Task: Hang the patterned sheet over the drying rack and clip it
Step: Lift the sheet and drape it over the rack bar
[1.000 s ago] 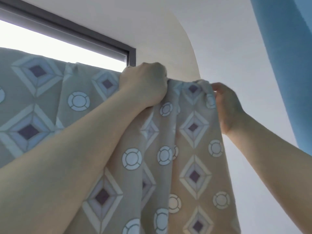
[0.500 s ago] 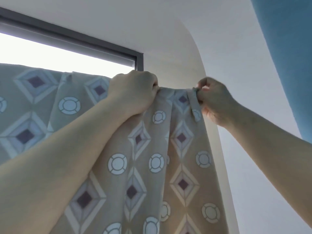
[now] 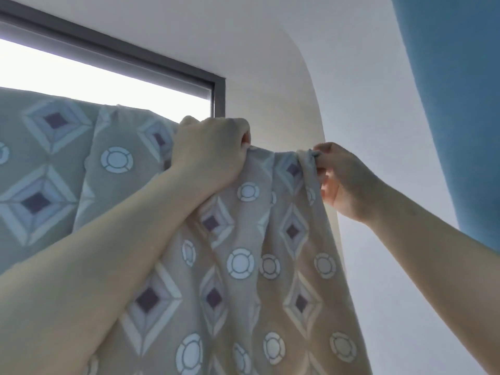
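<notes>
The patterned sheet (image 3: pixel 259 266), beige with diamonds and white rings, hangs overhead and drapes down across the left and middle of the view. My left hand (image 3: pixel 211 152) is a fist closed over its top fold. My right hand (image 3: pixel 341 180) pinches the bunched right end of that fold between thumb and fingers. The sheet covers the drying rack bar, so I cannot see it. No clip shows.
A window with a dark frame (image 3: pixel 216 90) sits behind the sheet's top edge, bright with daylight. White ceiling and wall (image 3: pixel 378 104) fill the upper middle and right. A blue cloth (image 3: pixel 454 104) hangs at the far right.
My right hand has slid along the top fold and now pinches its bunched end. My left fist keeps its grip. The view has tilted up a little.
</notes>
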